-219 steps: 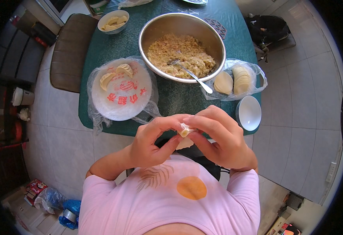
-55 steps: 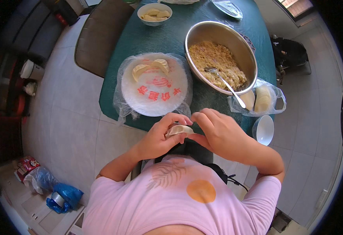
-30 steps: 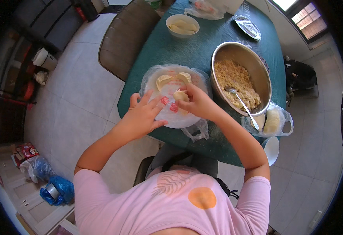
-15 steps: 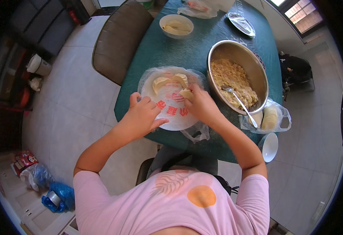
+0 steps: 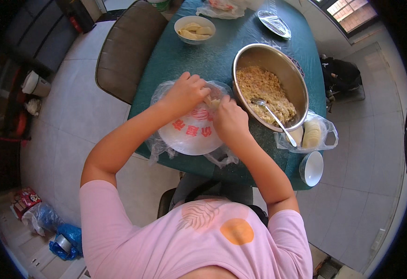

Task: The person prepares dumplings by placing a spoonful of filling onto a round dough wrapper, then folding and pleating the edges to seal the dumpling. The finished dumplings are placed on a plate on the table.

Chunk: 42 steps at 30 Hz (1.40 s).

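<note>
Both my hands are over the far half of a white plate [image 5: 185, 144], which is covered with a clear plastic bag with red print. My left hand [image 5: 187, 95] is closed, its fingers curled at a pale dumpling [image 5: 214, 102]. From the right, my right hand [image 5: 230, 120] pinches at the same dumpling, fingertips close to the left ones. My hands hide most of it, along with whatever else lies on that part of the plate. To the right, a large steel bowl [image 5: 300, 88] holds minced filling [image 5: 264, 88], with a metal spoon [image 5: 278, 117] resting in it.
Round dough wrappers [image 5: 312, 135] lie stacked in a plastic bag right of the steel bowl. A small white bowl [image 5: 312, 169] sits tipped at the table's right edge. Farther off are a bowl [image 5: 195, 40] of pale dough pieces and a film-covered plate [image 5: 274, 24]. A brown chair [image 5: 129, 51] stands left.
My left hand has moved up and right across the plate, from spread fingers to closed at the dumpling beside my right hand. The whole view has shifted slightly.
</note>
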Motion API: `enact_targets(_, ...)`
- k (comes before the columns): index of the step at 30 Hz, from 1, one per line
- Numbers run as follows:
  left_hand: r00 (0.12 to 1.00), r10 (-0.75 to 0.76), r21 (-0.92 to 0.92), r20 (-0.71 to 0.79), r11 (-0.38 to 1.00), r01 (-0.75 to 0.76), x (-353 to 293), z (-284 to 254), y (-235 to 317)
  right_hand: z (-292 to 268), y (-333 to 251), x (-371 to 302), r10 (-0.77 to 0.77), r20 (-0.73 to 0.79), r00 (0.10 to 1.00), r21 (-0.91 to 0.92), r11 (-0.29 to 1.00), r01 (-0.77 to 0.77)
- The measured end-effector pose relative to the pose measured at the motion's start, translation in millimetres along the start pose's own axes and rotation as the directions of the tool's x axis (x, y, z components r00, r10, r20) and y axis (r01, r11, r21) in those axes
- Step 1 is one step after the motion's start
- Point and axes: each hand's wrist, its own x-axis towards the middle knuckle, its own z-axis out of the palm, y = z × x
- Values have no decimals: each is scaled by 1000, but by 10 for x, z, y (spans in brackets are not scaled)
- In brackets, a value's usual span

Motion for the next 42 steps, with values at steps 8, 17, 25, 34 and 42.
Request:
enact_targets(8, 997, -63, 47, -50, 997, 65, -40, 10, -52, 298, 46, 191, -142, 12, 990, -244, 960, 141)
enact_targets(17, 988, -148, 75, -53, 986, 152, -74, -30, -1, 202, -18, 131, -149, -72, 986, -182, 974, 133)
enact_targets(25, 984, -177, -248, 11, 953, 174, -109, -206, 231, 328, 50, 166, -84, -122, 989, -135, 989, 67)
enact_targets(34, 982, -108, -398, 156, 903, 162, -86, -160, 436, -229, 403, -870, -397, -81, 914, 221, 887, 405)
enact_targets(42, 982, -5, -482, 188, 871, 97, 47, -272, 508, -360, 2285, -1020, 126, 72, 989, 266, 954, -141)
